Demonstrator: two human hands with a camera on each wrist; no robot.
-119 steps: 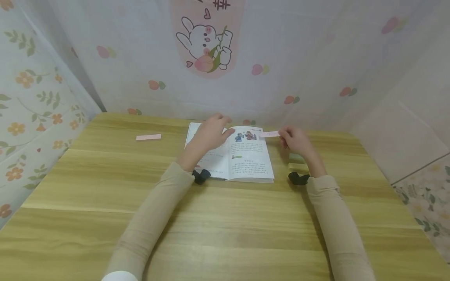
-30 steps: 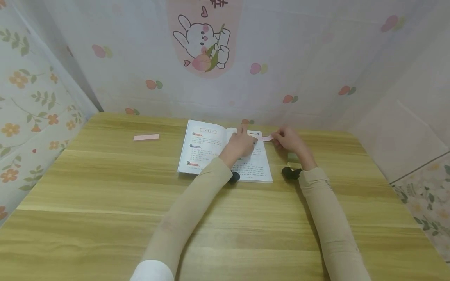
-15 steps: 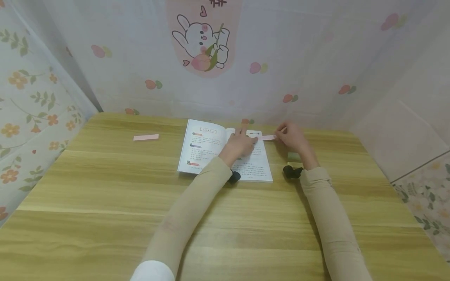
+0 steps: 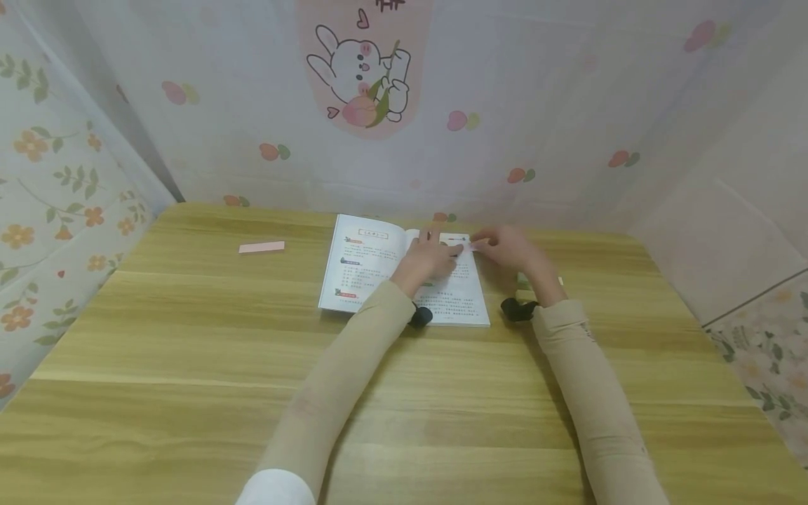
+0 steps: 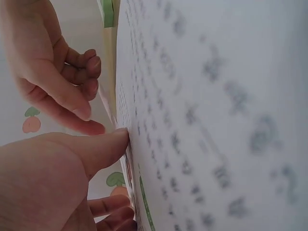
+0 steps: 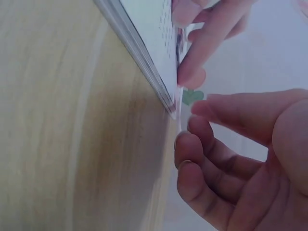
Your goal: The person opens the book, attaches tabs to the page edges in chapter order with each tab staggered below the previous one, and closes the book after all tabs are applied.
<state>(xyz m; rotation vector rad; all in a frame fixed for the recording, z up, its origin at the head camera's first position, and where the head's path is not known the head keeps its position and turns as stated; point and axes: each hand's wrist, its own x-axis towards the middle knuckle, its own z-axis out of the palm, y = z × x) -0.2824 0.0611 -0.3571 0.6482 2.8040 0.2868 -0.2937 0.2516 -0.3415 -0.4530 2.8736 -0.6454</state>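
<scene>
An open book point(image 4: 366, 270) lies on the table with printed pages showing. My left hand point(image 4: 429, 259) rests on the upper part of its right page, and in the left wrist view the thumb point(image 5: 115, 144) presses the page. A pink strip point(image 4: 471, 246) juts out at the right page's upper edge, by the left fingertips. Just right of it is my right hand point(image 4: 508, 251). In the right wrist view, this hand's loosely bent fingers point(image 6: 190, 149) are beside the thin strip point(image 6: 179, 115), thumb and fingertips not closed on it; whether they touch it is unclear.
A second pink strip point(image 4: 261, 247) lies on the table left of the book. Small green and yellow items point(image 4: 525, 284) are partly hidden under the right wrist. A patterned curtain point(image 4: 543, 91) hangs behind the table's back edge.
The left hand moved right from over the left page onto the right page. The right hand shifted left to the book's edge, and less of the pink strip shows. Its pinch has loosened.
</scene>
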